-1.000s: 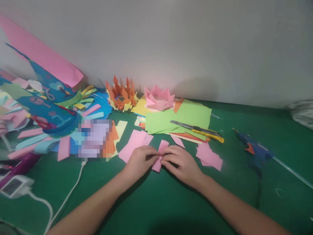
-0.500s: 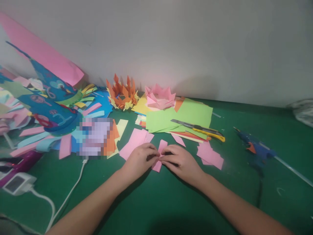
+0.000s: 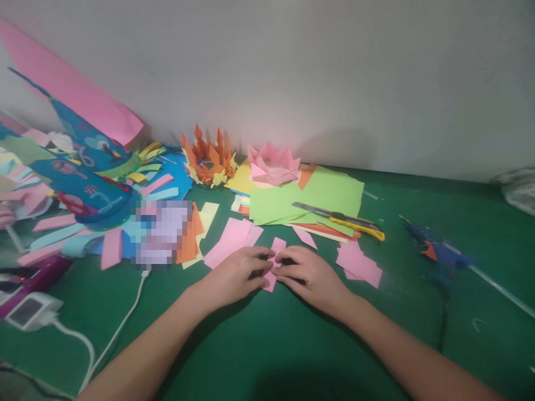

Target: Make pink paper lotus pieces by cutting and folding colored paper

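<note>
A narrow piece of pink folded paper (image 3: 279, 244) lies upright in front of me between both hands. My left hand (image 3: 238, 274) touches its left edge, the thumb low and the fingers higher up. From the other side, my right hand (image 3: 311, 274) holds the right edge with bent fingers and thumb. The fingertips cover the middle of the paper. Behind my left hand lie larger pink paper sheets (image 3: 229, 239), and a small pink paper piece (image 3: 306, 238) is just beyond my right hand. More pink pieces (image 3: 359, 264) are further right.
A yellow utility knife (image 3: 355, 224) rests on green paper (image 3: 309, 195). Behind stand an orange paper crown (image 3: 211, 161) and a pink one (image 3: 273, 166). A blue glue gun (image 3: 443, 250) lies right. Blue cone hats (image 3: 92, 189), a white cable (image 3: 125, 323) and a purple power strip (image 3: 42, 284) are left.
The left thumb has moved down and left from the paper's middle, and the left fingers have spread along its edge. My right hand has stayed nearly in place.
</note>
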